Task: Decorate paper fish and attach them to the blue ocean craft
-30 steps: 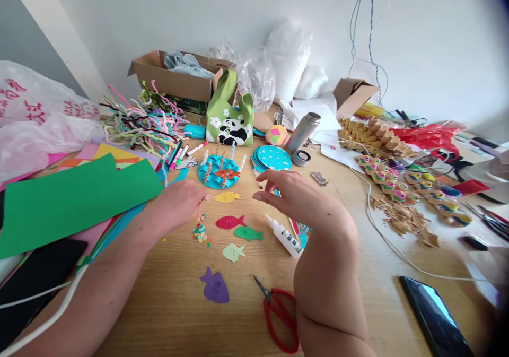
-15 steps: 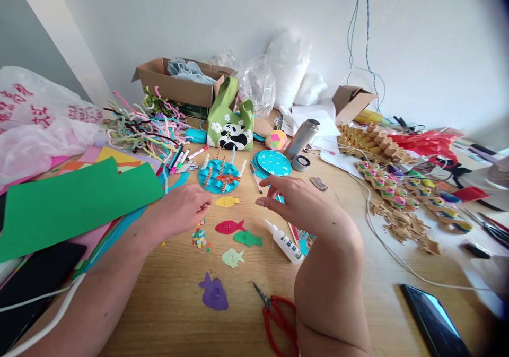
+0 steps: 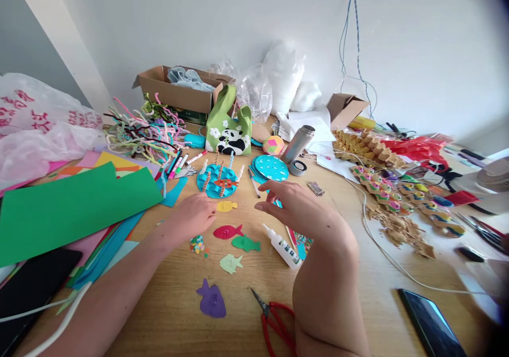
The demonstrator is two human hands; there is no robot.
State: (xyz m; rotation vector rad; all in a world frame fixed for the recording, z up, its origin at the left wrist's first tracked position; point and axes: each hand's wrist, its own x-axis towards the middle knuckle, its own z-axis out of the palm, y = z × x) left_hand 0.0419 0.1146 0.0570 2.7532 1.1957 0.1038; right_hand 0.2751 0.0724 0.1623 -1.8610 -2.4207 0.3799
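My left hand (image 3: 195, 215) has its fingers curled together at the left end of a yellow paper fish (image 3: 226, 206); whatever is in them is hidden. Across from it, my right hand (image 3: 288, 204) hovers with thumb and fingers apart and nothing visible between them. Nearer to me lie a red fish (image 3: 227, 232), a green fish (image 3: 246, 243), a pale green fish (image 3: 230, 263) and a purple fish (image 3: 212, 299), some with a clear blob on top. A blue round piece (image 3: 214, 187) beyond bears twisted upright sticks and an orange fish (image 3: 225, 183).
A white glue bottle (image 3: 284, 248) lies below my right hand. Red-handled scissors (image 3: 274, 317) are near the front edge, and small paper dots (image 3: 196, 243) sit beside my left wrist. Green card (image 3: 75, 203) is left; a phone (image 3: 431, 322) and a metal flask (image 3: 298, 144) are right.
My left hand has moved slightly right and down, closer to the yellow fish. My right hand keeps nearly the same pose. The whole view has shifted a little.
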